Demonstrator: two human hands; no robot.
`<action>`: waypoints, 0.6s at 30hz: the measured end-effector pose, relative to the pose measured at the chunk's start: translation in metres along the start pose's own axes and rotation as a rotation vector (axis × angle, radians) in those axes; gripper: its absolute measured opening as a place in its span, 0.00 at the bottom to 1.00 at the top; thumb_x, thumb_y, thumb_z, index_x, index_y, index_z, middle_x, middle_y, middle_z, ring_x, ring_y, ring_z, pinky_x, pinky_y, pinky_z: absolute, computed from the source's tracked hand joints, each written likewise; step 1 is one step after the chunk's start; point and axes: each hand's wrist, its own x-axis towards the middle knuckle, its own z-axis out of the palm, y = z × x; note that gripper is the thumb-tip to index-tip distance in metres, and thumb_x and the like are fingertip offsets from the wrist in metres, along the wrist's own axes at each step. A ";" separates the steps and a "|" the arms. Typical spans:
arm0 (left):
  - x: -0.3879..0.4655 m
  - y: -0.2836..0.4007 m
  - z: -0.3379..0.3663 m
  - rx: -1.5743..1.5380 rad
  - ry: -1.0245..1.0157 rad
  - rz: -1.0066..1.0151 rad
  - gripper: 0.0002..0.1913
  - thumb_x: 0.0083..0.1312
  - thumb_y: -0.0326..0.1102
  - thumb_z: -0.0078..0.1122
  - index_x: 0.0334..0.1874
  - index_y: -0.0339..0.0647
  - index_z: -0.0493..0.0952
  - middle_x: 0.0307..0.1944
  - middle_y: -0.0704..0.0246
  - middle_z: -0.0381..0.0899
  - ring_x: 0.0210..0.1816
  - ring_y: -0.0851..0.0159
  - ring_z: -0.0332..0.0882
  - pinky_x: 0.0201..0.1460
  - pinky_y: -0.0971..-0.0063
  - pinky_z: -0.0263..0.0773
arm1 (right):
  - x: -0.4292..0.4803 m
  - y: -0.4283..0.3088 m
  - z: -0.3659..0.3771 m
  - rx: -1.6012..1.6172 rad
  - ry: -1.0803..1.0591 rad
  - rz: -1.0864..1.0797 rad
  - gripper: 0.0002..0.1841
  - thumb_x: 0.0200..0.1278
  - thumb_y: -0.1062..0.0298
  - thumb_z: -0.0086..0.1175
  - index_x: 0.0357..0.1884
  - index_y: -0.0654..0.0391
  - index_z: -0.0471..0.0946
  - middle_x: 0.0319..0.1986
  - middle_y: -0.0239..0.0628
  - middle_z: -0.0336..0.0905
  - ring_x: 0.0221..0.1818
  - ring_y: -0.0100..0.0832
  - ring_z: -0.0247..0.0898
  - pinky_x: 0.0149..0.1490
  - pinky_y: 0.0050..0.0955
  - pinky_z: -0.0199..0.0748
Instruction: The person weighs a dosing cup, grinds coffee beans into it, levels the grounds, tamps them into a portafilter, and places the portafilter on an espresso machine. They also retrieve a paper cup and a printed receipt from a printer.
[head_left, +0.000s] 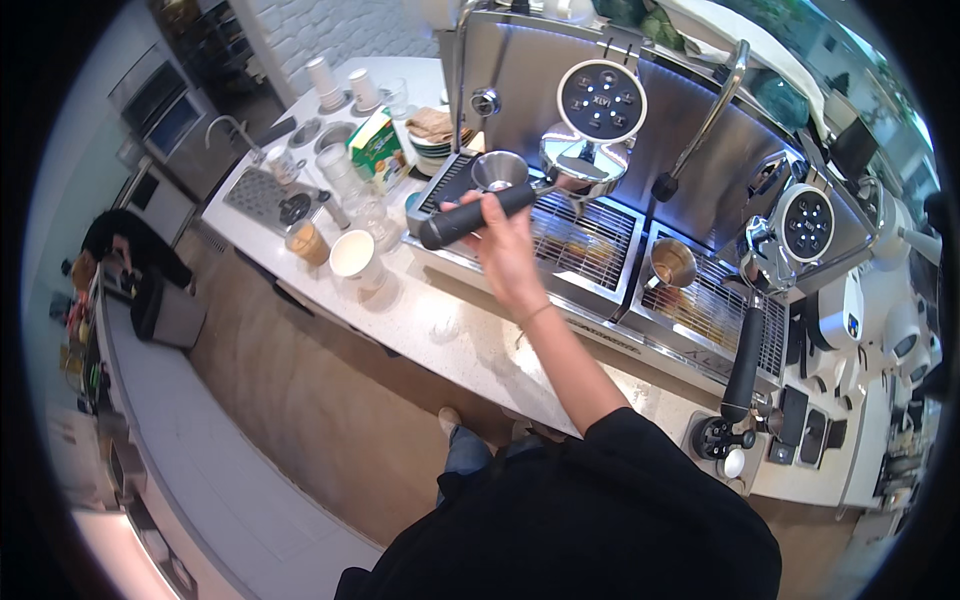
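My right hand (510, 251) is wrapped around the black handle of a portafilter (480, 217). The handle points left, and its metal end meets the underside of the left group head (585, 161) of a steel espresso machine (517, 97); whether it is locked in cannot be seen. Just behind the handle, a metal cup (500, 171) rests at the left end of the machine. A second metal cup (673, 262) stands on the right drip grid (697, 319). Another portafilter (742, 360) hangs from the right group head (765, 262). My left hand is out of view.
On the left counter (450, 330) are a white paper cup (352, 255), a cup of tan drink (306, 244), clear cups (345, 176), a green carton (379, 154) and a rinser tray (259, 199). A tamper (712, 439) lies lower right. Another person (142, 244) bends by a grey bin (169, 311).
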 end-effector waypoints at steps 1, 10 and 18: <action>0.010 0.015 -0.008 0.037 -0.015 0.025 0.14 0.65 0.37 0.57 0.46 0.34 0.78 0.40 0.57 0.84 0.44 0.56 0.83 0.47 0.67 0.75 | 0.009 0.006 0.008 -0.035 0.056 -0.043 0.16 0.73 0.59 0.47 0.54 0.48 0.55 0.46 0.38 0.71 0.54 0.44 0.75 0.56 0.45 0.76; 0.114 0.263 -0.141 -0.136 0.087 0.951 0.09 0.67 0.31 0.57 0.44 0.33 0.78 0.33 0.65 0.82 0.35 0.71 0.78 0.40 0.75 0.74 | -0.048 -0.053 -0.041 -0.054 -0.094 0.161 0.17 0.75 0.54 0.39 0.57 0.53 0.60 0.31 0.39 0.74 0.39 0.33 0.75 0.47 0.36 0.77; -0.037 0.606 -0.158 -0.376 -0.140 1.915 0.07 0.62 0.25 0.58 0.42 0.32 0.77 0.42 0.62 0.83 0.38 0.70 0.79 0.44 0.76 0.74 | -0.177 -0.054 -0.084 -0.571 0.468 -0.013 0.30 0.75 0.42 0.30 0.55 0.61 0.69 0.33 0.39 0.78 0.35 0.32 0.79 0.42 0.28 0.74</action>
